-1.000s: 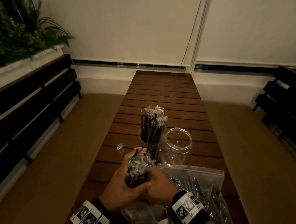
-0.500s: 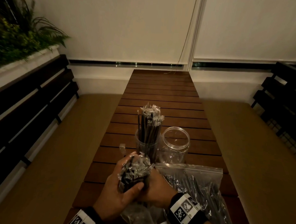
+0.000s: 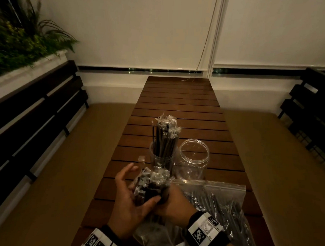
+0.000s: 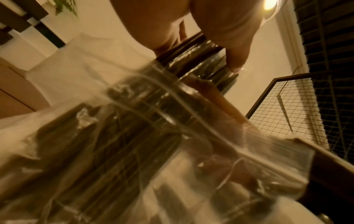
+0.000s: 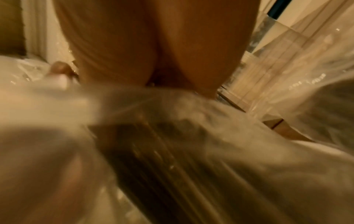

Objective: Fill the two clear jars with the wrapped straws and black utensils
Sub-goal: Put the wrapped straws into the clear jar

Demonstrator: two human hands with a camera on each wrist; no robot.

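A bundle of wrapped straws stands upright between my two hands, low over the near end of the table. My right hand grips it from the right. My left hand holds it from the left, thumb across the front and index finger lifted off it. In the left wrist view the thumb and a finger flank the bundle above a clear bag. Just beyond, the left clear jar holds several wrapped straws. The right clear jar stands empty. A zip bag of black utensils lies at my right.
The slatted wooden table runs away from me to the wall. Tan bench cushions lie on both sides, with dark slatted backrests. A planter with greenery sits at the upper left. A second clear bag lies under my hands.
The bundle has come slightly nearer me. My left hand's fingers have lifted and spread off its top, while the thumb stays on it. The right hand keeps its grip.
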